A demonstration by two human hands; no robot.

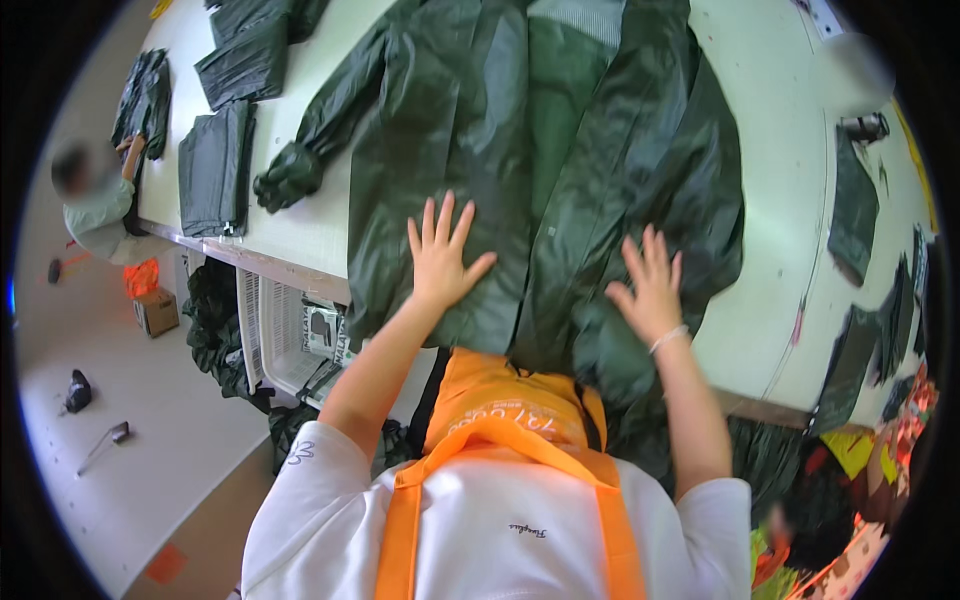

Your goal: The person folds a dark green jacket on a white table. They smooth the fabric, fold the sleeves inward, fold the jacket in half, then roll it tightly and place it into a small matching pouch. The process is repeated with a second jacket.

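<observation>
A dark green rain jacket (450, 120) lies spread over the table before me, its front parted down the middle so the lighter lining shows. My left hand (442, 255) rests flat on the left front panel near the hem, fingers spread. On the right panel lies my right hand (652, 285), also with fingers apart, just above a bunched cuff (612, 345). The jacket's left-side sleeve (292, 175) stretches out across the table, its cuff gathered. Neither hand grips the fabric.
Folded dark green garments (215, 170) lie along the table's left side. Below the edge stands a white plastic basket (285, 340) with packages. Dark cut pieces (853, 215) lie at the right. Another person (98, 205) handles a garment at the far left. A cardboard box (156, 312) sits on the floor.
</observation>
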